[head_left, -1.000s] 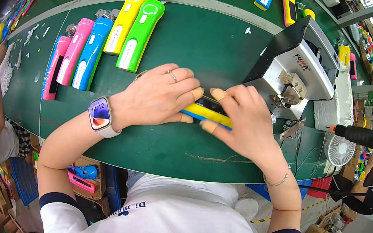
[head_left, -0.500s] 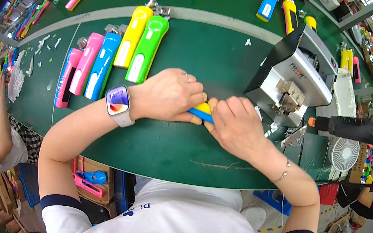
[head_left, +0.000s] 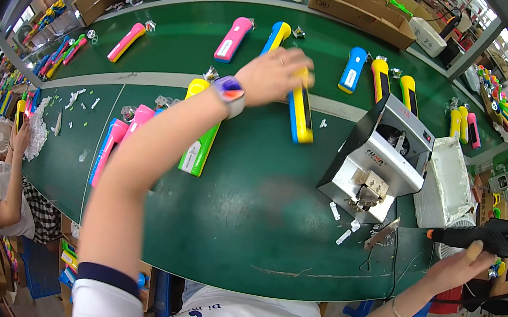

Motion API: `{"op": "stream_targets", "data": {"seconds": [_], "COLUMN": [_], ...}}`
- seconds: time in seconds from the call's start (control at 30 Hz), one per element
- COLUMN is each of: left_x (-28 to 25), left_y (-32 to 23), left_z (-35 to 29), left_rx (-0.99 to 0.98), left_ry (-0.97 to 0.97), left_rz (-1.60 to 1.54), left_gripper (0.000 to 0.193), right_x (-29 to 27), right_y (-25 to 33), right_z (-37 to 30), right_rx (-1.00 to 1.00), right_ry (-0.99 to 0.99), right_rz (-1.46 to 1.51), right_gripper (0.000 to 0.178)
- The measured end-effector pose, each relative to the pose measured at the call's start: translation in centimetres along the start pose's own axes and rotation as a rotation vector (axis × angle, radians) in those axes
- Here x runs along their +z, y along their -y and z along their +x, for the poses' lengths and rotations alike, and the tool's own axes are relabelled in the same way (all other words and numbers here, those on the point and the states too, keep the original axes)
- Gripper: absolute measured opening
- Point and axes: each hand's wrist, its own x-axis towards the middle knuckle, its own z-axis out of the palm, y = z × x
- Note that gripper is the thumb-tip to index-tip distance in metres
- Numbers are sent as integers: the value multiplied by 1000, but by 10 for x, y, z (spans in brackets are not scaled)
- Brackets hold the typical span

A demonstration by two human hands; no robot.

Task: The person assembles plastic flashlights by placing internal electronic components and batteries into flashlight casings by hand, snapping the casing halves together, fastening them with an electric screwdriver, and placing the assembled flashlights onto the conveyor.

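Observation:
My left hand [head_left: 275,77] reaches over the far part of the table, its fingers closed around the upper end of a yellow and blue flashlight [head_left: 301,120]. The flashlight's lower end points toward me; its top is partly covered by the fingers. At the right edge of the table, my right hand [head_left: 460,270] grips a black electric screwdriver [head_left: 481,238] from below, its thumb against the tool's side. Left of my left forearm stand a pink and blue flashlight [head_left: 105,150] and a pink one [head_left: 138,121]. The forearm partly covers a green flashlight [head_left: 198,154] and a yellow one [head_left: 196,89].
A silver and black machine [head_left: 374,174] stands right of centre, white scraps near it. A white foam box [head_left: 447,181] is behind it. On the far green belt lie several flashlights, including a pink one [head_left: 234,39] and a blue one [head_left: 353,70]. Another person [head_left: 2,196] works at left.
My hands have parted. The left carried the yellow and blue flashlight away from me; the right moved right to the electric screwdriver. The view has tilted up, showing more of the far belt.

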Motion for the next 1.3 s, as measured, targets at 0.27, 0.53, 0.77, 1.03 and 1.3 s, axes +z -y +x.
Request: {"op": "stream_targets", "data": {"seconds": [0.27, 0.53, 0.77, 1.03, 1.3], "left_x": [62, -68, -74, -80, -76], "left_y": [42, -61, -180, -191, -184], "left_z": [-23, -3, -42, -46, -46], "left_rx": [-1414, -380, -225, -395, -422], "left_ry": [-120, -60, 438, 399, 416], "left_rz": [-111, -486, -647, -620, -706], "left_gripper": [50, 44, 37, 44, 43], "right_x": [2, 78, 129, 127, 123], "right_y": [8, 81, 98, 92, 98], "right_z": [5, -33, -53, -62, -100], "right_rx": [162, 341, 131, 409, 400], "right_ry": [500, 732, 662, 798, 890], "right_rz": [525, 1178, 810, 990, 1084], "right_gripper": [86, 74, 43, 53, 63]}}
